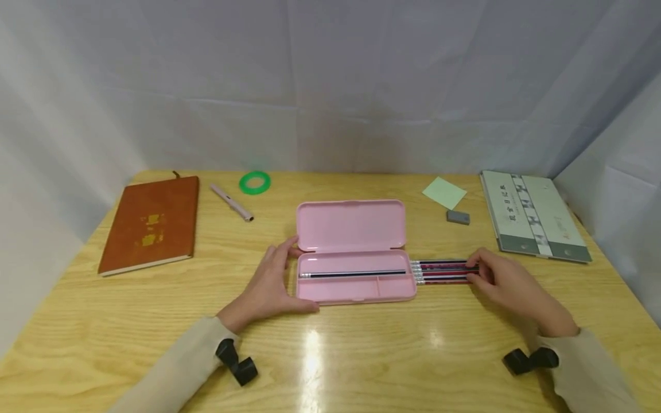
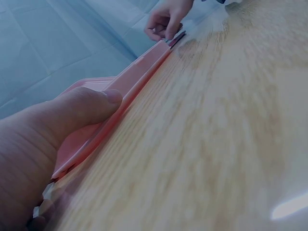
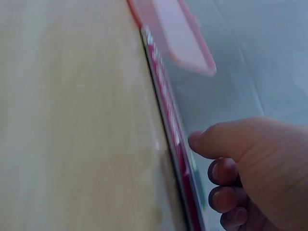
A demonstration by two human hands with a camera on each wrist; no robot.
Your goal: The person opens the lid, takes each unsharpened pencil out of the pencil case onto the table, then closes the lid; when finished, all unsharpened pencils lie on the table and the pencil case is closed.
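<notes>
Brown notebook (image 1: 155,223) at far left on the table (image 1: 372,361); then the left hand (image 1: 265,287), its grip clasping the open pink pencil case (image 1: 341,293), thumb on the front rim. One pencil (image 1: 356,274) lies in the rear compartment. Just beside the case's right end lies a pencil bundle (image 1: 441,272), straddled by the right hand (image 1: 511,289); whether that grip pinches, I cannot tell. Best brace the case and keep the eraser ends even.

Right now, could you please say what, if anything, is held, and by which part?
The left grip holds the pink pencil case by its left end. Whether the right grip holds the pencils beside the case cannot be told.
</notes>
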